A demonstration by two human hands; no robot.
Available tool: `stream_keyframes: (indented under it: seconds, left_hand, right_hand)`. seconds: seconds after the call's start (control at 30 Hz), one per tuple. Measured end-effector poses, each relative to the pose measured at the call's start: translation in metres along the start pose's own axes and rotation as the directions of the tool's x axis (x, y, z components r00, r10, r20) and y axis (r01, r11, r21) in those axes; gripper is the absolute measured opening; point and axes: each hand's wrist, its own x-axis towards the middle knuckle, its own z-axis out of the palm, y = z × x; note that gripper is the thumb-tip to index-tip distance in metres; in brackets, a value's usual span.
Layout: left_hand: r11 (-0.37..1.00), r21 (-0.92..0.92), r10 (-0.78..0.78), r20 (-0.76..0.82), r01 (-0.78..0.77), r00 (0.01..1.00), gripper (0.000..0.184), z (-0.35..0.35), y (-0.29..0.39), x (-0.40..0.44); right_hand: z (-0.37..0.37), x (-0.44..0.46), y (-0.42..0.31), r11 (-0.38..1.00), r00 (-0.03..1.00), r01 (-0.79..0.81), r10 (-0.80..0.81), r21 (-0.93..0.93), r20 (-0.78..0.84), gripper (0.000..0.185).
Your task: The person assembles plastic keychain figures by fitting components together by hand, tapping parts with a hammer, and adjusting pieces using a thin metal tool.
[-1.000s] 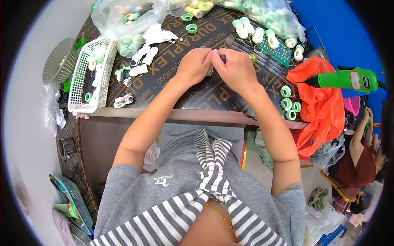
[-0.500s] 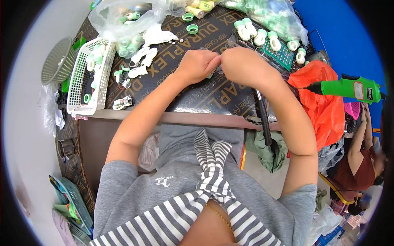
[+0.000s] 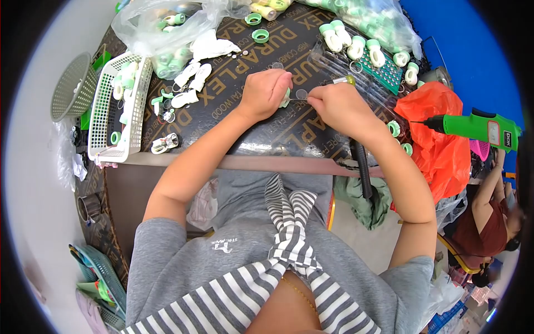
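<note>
My left hand (image 3: 266, 96) is closed around a small pale green and white piece (image 3: 286, 98), most of it hidden by the fingers. To its right, my right hand (image 3: 337, 107) pinches the end of a thin, metal-looking strand (image 3: 299, 99). That strand stretches across the gap to the green piece. A small clear disc (image 3: 301, 94) lies on the tabletop between the hands. Under my right forearm is a tool with a black handle (image 3: 362, 172). A silver and yellow-green piece (image 3: 345, 80) shows just beyond my right hand.
A white basket (image 3: 93, 133) holds green and white parts at left. White shells (image 3: 184, 100) and bagged parts (image 3: 172, 64) lie nearby. A green tray (image 3: 384, 75), white-and-green pieces (image 3: 356, 49), an orange bag (image 3: 439, 150) and a green electric screwdriver (image 3: 475, 129) occupy the right. Another person (image 3: 489, 217) sits beyond.
My hands have drawn apart; the right moved right and down, uncovering the thin strand and the yellow-green piece. Green rings beside my right forearm have come into sight.
</note>
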Motion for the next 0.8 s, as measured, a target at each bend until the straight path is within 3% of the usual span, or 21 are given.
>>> stream_keyframes:
  seconds: [0.3, 0.53, 0.67, 0.73, 0.77, 0.8]
  left_hand:
    - [1.000, -0.028, -0.009, -0.006, 0.009, 1.000, 0.034, 0.000, 0.003, 0.000]
    - [0.999, -0.052, -0.001, -0.021, 0.000, 1.000, 0.036, 0.001, -0.001, -0.001]
    - [1.000, -0.030, 0.006, -0.018, -0.007, 1.000, 0.034, 0.001, 0.004, 0.000]
    - [0.997, 0.077, 0.020, 0.012, -0.021, 1.000, 0.032, 0.003, 0.010, 0.000]
    - [0.980, 0.159, 0.135, -0.064, -0.123, 0.989, 0.024, 0.009, 0.009, 0.000]
    - [0.979, 0.162, 0.135, -0.066, -0.123, 0.989, 0.024, 0.009, 0.012, 0.001]
  right_hand:
    - [0.011, -0.007, 0.024, 0.975, 0.999, -0.029, 0.035, 0.221, -0.024, 0.021]
    - [0.019, -0.014, 0.029, 0.968, 0.997, 0.015, 0.003, 0.250, -0.073, 0.021]
    - [0.018, -0.023, 0.003, 0.999, 0.988, -0.019, 0.025, 0.038, -0.154, 0.021]
    - [0.017, -0.032, -0.020, 0.994, 0.984, -0.043, 0.025, -0.099, -0.176, 0.018]
    - [0.020, -0.036, -0.030, 0.987, 0.985, -0.061, 0.036, -0.146, -0.168, 0.016]
    - [0.023, -0.041, -0.038, 0.978, 0.986, -0.079, 0.048, -0.192, -0.162, 0.014]
